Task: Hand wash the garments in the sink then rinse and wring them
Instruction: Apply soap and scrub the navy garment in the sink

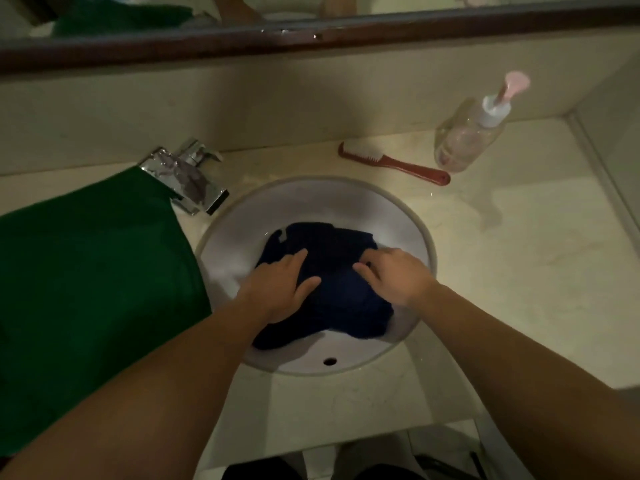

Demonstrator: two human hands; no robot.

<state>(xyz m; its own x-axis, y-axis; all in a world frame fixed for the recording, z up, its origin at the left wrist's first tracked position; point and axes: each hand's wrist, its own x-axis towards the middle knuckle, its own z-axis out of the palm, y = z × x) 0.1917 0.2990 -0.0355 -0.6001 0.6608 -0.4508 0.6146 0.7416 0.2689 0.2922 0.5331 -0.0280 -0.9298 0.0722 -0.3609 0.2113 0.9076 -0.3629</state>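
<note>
Washing is barely begun: the left hand [280, 289], fingers apart, presses the dark navy cloth garment [341, 296] in the round white ceramic sink [311, 202], the right hand [394, 275] fingers seemingly pinch it, and the green cloth garment [86, 271] waits.

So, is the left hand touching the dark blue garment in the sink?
Touching. The head view shows the left hand lying flat on the dark blue garment, fingers straight.

Dim, greenish light; glare on the faucet [188, 174]; edges bow, corners perhaps slightly soft.

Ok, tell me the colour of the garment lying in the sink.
The garment is plain dark navy blue, seen best in the head view.
</note>
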